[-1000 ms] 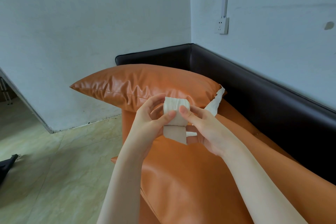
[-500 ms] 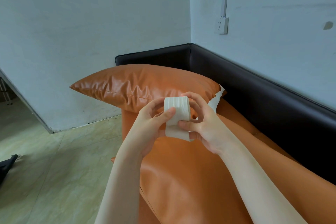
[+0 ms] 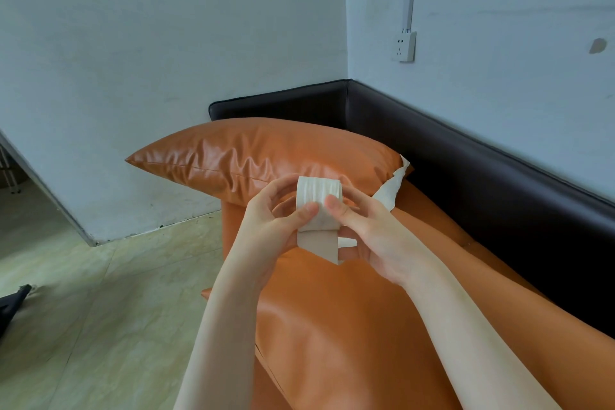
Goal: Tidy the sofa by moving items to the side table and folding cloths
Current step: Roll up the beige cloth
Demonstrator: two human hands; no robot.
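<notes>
Tissue roll (image 3: 317, 201) sits between my two hands, held up in the air just above the orange sofa seat (image 3: 349, 326) and in front of the orange cushion (image 3: 253, 160). In the head view, my left hand (image 3: 269, 226) comes in from 7 o'clock, forearm bare and angled up toward the centre. Its thumb presses on the near face of the roll while the other fingers curl round behind the roll's left end, so this hand grips the roll. My right hand (image 3: 376, 240) comes in from 5 o'clock, wrist bent a little inward. Its thumb lies on the near face just beside my left thumb, the two tips almost touching, and its fingers curl under and behind the roll's right end, so it grips the roll too. A loose flap of tissue hangs down from the roll at 6 o'clock, between my palms. A longer strip of tissue (image 3: 391, 191) trails off toward 2 o'clock and lies against the cushion's right corner. The cushion leans on the dark sofa back (image 3: 466, 150), which runs along the walls into the corner. At 1 o'clock a wall socket (image 3: 404, 46) hangs on the pale wall. At 8 o'clock lies the tiled floor (image 3: 100, 293), with a dark object (image 3: 11, 304) at its left edge.
</notes>
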